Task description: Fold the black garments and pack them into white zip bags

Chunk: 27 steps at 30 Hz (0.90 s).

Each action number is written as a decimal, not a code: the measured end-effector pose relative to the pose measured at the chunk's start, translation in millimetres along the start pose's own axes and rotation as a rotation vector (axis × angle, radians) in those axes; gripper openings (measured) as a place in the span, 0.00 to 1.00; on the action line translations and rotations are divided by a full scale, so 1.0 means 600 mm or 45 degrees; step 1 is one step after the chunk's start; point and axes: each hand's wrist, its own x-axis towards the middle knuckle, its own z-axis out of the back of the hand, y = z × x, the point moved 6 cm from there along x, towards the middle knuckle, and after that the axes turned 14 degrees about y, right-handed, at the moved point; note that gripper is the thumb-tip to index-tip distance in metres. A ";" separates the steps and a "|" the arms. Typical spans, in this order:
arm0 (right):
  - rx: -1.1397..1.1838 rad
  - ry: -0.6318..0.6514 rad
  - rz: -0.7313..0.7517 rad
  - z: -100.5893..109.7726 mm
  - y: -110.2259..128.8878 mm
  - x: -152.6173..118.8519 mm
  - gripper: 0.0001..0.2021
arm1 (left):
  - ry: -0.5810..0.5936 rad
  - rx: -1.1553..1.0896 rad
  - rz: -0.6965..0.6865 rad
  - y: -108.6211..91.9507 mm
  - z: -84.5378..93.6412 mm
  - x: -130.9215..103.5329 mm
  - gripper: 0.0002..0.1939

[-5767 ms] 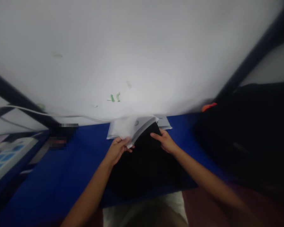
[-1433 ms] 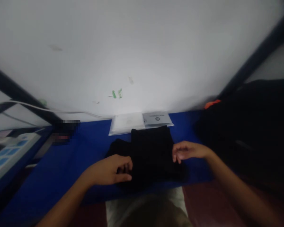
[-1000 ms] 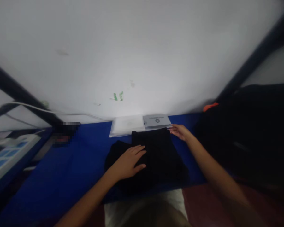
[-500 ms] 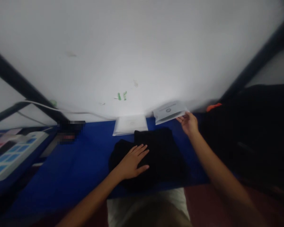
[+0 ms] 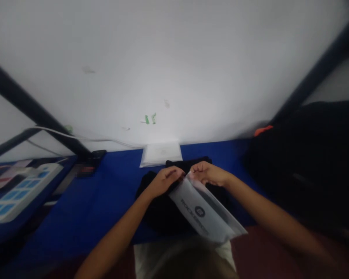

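Note:
A frosted plastic bag [image 5: 192, 209] with a round dark logo and dark lettering slants over the folded black cloth [image 5: 154, 209]. My right hand [image 5: 209, 173] pinches the bag by its upper corner. At the same end, my left hand [image 5: 166, 181] is closed with thumb and fingertips on the bag's edge; its fingertips are partly hidden. The bag's lower end hangs over the table's front edge. Beneath both hands lies the black cloth, its far edge showing behind them.
Flat white plastic bags [image 5: 161, 154] lie against the wall on the blue table [image 5: 110, 193]. A power strip [image 5: 23, 193] is at the left, near a dark phone-like object [image 5: 99, 154]. Dark bulky material [image 5: 308, 166] fills the right side.
My right hand has brought the bag from near the wall to above the black cloth. My left hand has left its flat position on the cloth and closed at the bag's edge.

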 end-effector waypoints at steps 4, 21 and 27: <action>-0.071 -0.088 0.063 -0.006 0.001 0.018 0.17 | -0.009 0.214 0.054 -0.004 -0.020 0.008 0.18; -0.497 0.050 -0.068 -0.033 -0.030 -0.060 0.18 | -0.559 0.345 0.191 0.045 0.137 -0.071 0.18; -0.579 -0.046 0.061 -0.035 0.001 -0.060 0.15 | -0.446 0.239 0.203 0.032 0.112 -0.073 0.19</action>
